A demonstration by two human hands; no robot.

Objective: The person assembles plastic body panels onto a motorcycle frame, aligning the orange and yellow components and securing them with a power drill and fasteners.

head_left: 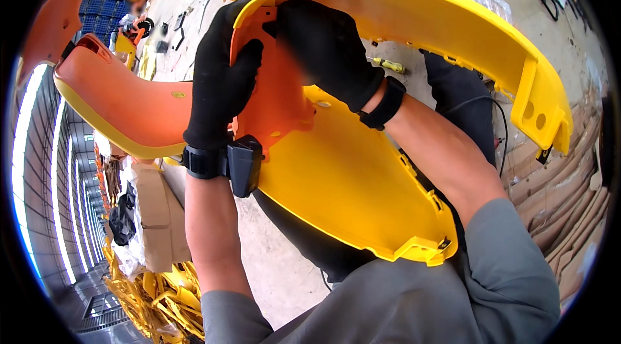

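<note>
Yellow plastic panel (349, 176) looks light, stiff, slick; both gloved hands, left (220, 85) and right (330, 46), clamp its orange insert (278, 105), best gripped at its edges

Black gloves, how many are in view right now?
2. The left glove grips the orange panel at the yellow panel's edge; the right glove presses inside the yellow panel. None hidden, seemingly.

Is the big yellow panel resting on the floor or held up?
Held up: both gloved hands, left hand and right hand, grip the yellow panel.
</note>
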